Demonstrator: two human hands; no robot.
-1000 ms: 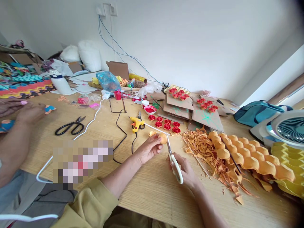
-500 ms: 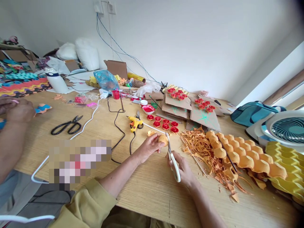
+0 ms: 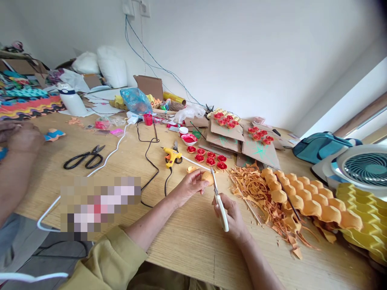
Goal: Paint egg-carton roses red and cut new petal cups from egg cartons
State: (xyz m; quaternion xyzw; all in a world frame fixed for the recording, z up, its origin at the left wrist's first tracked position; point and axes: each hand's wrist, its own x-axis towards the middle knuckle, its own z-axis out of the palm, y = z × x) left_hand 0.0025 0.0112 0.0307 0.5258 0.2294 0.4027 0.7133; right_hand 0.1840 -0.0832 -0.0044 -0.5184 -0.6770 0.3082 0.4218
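Observation:
My left hand [image 3: 190, 186] pinches a small orange egg-carton cup [image 3: 207, 177] just above the wooden table [image 3: 187, 241]. My right hand [image 3: 231, 217] grips white-handled scissors [image 3: 219, 201], whose blades point up and touch the cup's right side. An orange egg tray [image 3: 314, 201] lies to the right, with a heap of orange trimmings [image 3: 256, 189] between it and my hands. Several finished red paper roses [image 3: 208, 157] sit in rows just beyond the cup.
A yellow glue gun [image 3: 173, 155] with its black cord and black scissors [image 3: 84, 158] lie to the left. More roses rest on cardboard pieces [image 3: 242, 139]. A fan [image 3: 363, 167] and blue bag [image 3: 320, 145] stand at right. Another person's hand [image 3: 21, 139] works at far left.
My hands, the cup and the scissors stay almost in place; the blades sit a touch closer on the cup. The camera view has shifted slightly.

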